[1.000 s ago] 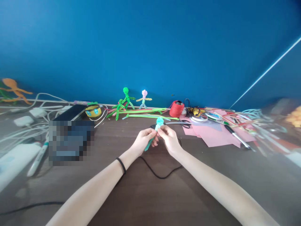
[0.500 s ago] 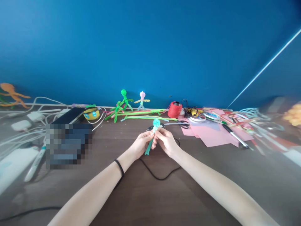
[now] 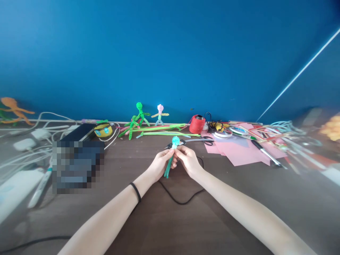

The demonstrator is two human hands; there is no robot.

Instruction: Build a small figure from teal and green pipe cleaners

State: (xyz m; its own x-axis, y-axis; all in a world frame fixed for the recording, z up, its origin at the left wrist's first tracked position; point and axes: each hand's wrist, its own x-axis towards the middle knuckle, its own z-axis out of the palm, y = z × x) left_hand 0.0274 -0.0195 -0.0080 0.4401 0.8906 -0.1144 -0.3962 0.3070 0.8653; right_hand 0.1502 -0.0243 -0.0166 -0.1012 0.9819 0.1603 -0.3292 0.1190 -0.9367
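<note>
Both hands meet above the middle of the brown table (image 3: 164,219). My left hand (image 3: 159,165) and my right hand (image 3: 187,160) pinch a small pipe-cleaner figure (image 3: 172,148) with a coiled turquoise head and darker green stems hanging below the fingers. A black band sits on my left wrist. Behind the figure, scissors (image 3: 198,140) lie on the table.
Against the blue wall stand a green pipe-cleaner figure (image 3: 139,115) and a pastel one (image 3: 159,114), with loose green pipe cleaners (image 3: 164,132), a red spool (image 3: 197,124), pink paper (image 3: 240,150), a pen (image 3: 267,154), tape rolls. Cables, chargers and a blurred patch fill the left. A black cord (image 3: 180,200) runs under my arms.
The figure and both hands have dropped slightly toward me and shifted a little left; the green stems now hang straighter below my fingers. The camera view moved a little.
</note>
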